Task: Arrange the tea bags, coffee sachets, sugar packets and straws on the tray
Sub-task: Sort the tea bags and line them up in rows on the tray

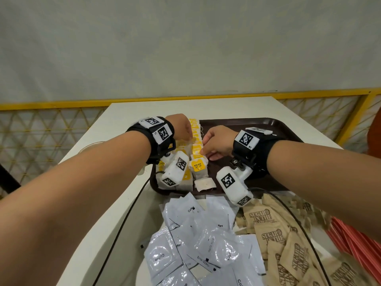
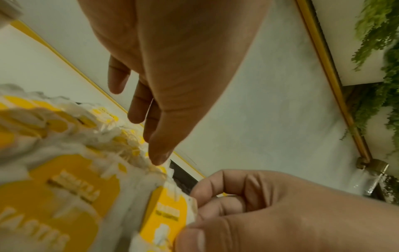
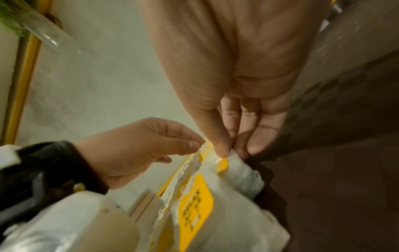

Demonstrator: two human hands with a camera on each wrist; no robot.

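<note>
Tea bags with yellow tags (image 1: 194, 129) stand in rows along the left side of the dark brown tray (image 1: 268, 124). My left hand (image 1: 188, 139) hovers over the rows, its loosely straight fingers (image 2: 158, 158) touching the bag tops. My right hand (image 1: 203, 150) pinches the top of one tea bag (image 3: 218, 160) between thumb and fingers, seen also in the left wrist view as the tea bag (image 2: 166, 218). One tea bag (image 1: 205, 184) lies flat at the tray's near edge. White coffee sachets (image 1: 206, 240), brown sugar packets (image 1: 278, 234) and red straws (image 1: 354, 244) lie in heaps nearer to me.
The tray sits on a white table (image 1: 123, 120) whose far edge meets a yellow railing (image 1: 61, 104). The right half of the tray is bare. A black cable (image 1: 132, 203) runs along the table on the left.
</note>
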